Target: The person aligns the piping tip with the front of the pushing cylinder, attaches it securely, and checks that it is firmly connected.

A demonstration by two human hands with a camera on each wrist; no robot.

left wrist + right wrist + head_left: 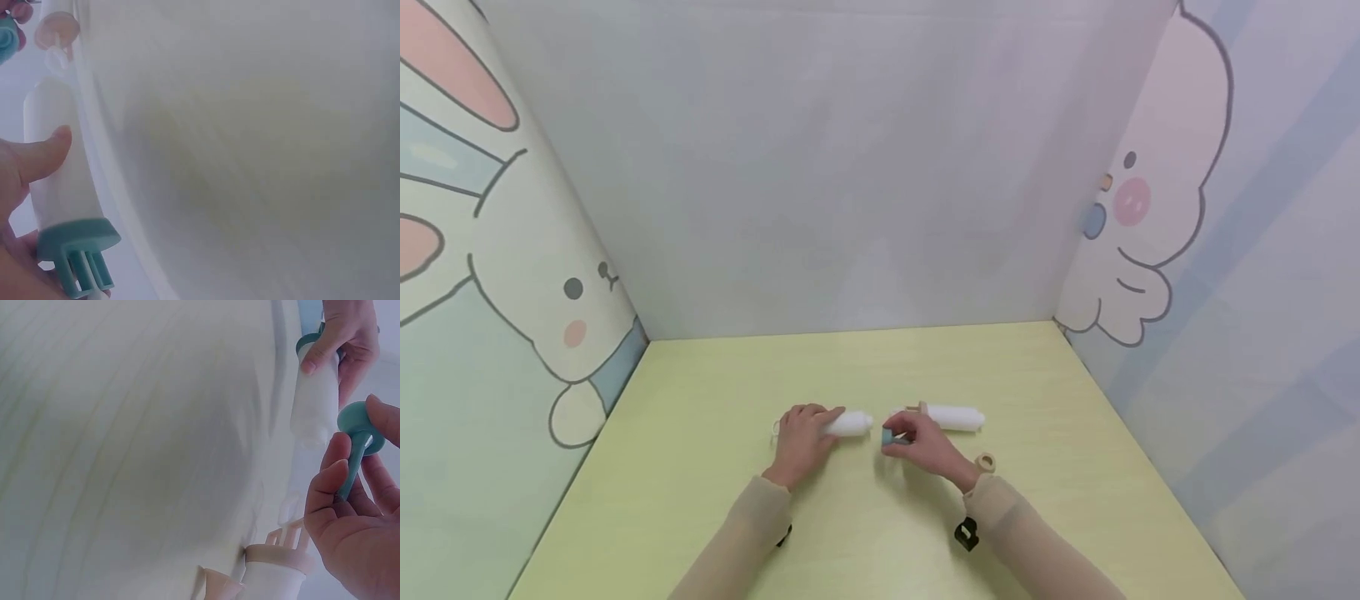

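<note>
left hand (802,440) grips a white tube (848,423) at frame centre on the tabletop (700,467); right hand (925,446) fingers pinch a teal plunger (356,434). the thin stem probably slips or bends if pushed in crooked.

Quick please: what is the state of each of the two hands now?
Left hand: closed around the white tube with teal cap.
Right hand: pinching a small teal stopper.
</note>
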